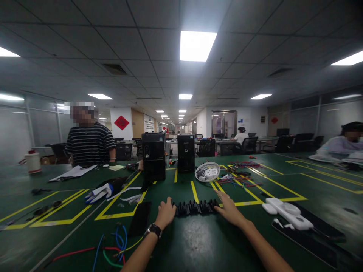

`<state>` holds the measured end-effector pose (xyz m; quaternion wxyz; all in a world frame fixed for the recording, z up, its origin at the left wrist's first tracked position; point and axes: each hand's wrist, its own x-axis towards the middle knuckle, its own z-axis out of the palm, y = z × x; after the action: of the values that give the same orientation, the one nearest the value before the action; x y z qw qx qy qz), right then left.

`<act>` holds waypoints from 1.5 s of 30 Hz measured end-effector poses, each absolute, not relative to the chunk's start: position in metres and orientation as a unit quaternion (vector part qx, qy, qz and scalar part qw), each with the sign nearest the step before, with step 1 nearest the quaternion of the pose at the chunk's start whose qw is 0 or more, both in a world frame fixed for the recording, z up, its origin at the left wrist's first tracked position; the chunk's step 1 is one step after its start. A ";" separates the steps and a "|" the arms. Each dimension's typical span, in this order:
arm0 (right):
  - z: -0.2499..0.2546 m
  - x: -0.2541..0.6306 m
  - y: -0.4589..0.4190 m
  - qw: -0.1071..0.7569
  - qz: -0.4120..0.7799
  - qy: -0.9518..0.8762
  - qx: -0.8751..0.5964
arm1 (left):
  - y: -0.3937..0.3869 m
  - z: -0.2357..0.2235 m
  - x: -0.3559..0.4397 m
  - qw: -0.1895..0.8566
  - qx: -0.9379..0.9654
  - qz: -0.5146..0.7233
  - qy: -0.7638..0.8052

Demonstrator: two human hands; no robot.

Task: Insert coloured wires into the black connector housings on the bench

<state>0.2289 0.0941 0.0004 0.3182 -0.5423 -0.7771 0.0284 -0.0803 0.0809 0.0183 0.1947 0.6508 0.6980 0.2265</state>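
Note:
A row of small black plastic parts (196, 207) with upright prongs lies across the table in front of me. At its left end, my left hand (166, 211), with a dark watch on the wrist, has its fingers curled against the parts. My right hand (229, 208) is at the opposite end, its thumb and fingers around the last part. The fingertips of both hands are partly hidden by the parts. A dark flat slab (140, 219) lies just left of my left hand.
Blue, red and green wires (120, 241) lie front left, a white-and-blue glove (99, 193) beyond. Two black computer cases (154, 156) stand ahead, near a white basket (207, 172) and loose wires (244, 173). A white device (289, 213) lies right. A person (89, 139) stands across the table.

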 end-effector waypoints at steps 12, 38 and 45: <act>0.023 0.244 0.075 0.459 -0.076 -0.686 -0.559 | 0.053 0.032 -0.003 0.255 0.777 0.323 0.476; 0.004 -0.120 -0.029 0.191 0.106 -0.907 -0.360 | -0.124 0.017 -0.322 0.100 0.797 0.206 0.559; 0.017 -0.086 -0.023 0.197 0.180 -0.921 -0.283 | -0.141 0.017 -0.335 0.049 0.824 0.170 0.539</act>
<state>-0.0865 -0.0225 0.0167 0.1970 -0.2833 -0.9211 0.1801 -0.3346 -0.1408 0.0175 0.0492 0.8238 0.5387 0.1696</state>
